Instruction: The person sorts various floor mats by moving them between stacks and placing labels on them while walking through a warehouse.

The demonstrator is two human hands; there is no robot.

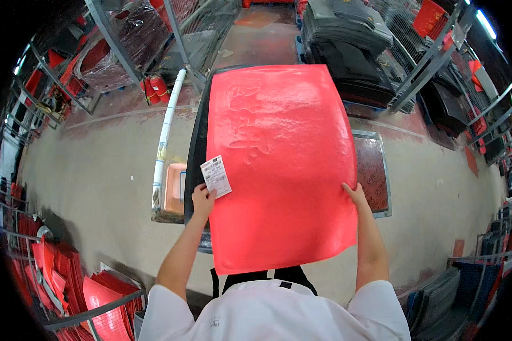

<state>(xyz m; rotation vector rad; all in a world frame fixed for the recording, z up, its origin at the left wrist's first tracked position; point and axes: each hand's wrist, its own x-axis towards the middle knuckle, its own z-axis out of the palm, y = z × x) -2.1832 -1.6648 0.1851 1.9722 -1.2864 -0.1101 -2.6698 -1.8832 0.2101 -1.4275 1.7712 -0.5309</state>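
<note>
A large glossy red mat (290, 170) with raised characters in its upper left part stretches out in front of me, its near edge close to my body. My right hand (355, 194) is closed on the mat's right edge, thumb on top and the other fingers hidden beneath. On the left edge, my left hand (203, 199) pinches a white printed label (216, 176) with barcodes, which overlaps the mat. Whether that hand also grips the mat edge, I cannot tell. Under the mat, a dark sheet or board (197, 142) shows along the left side.
Left of the mat lies a long white tube (168, 125) by an orange tray (174, 187). To its right is a metal-framed dark red panel (371, 170). Stacked dark mats (347, 34) stand far right, fire extinguishers (155, 88) far left, red sheets (62, 273) in a rack near left.
</note>
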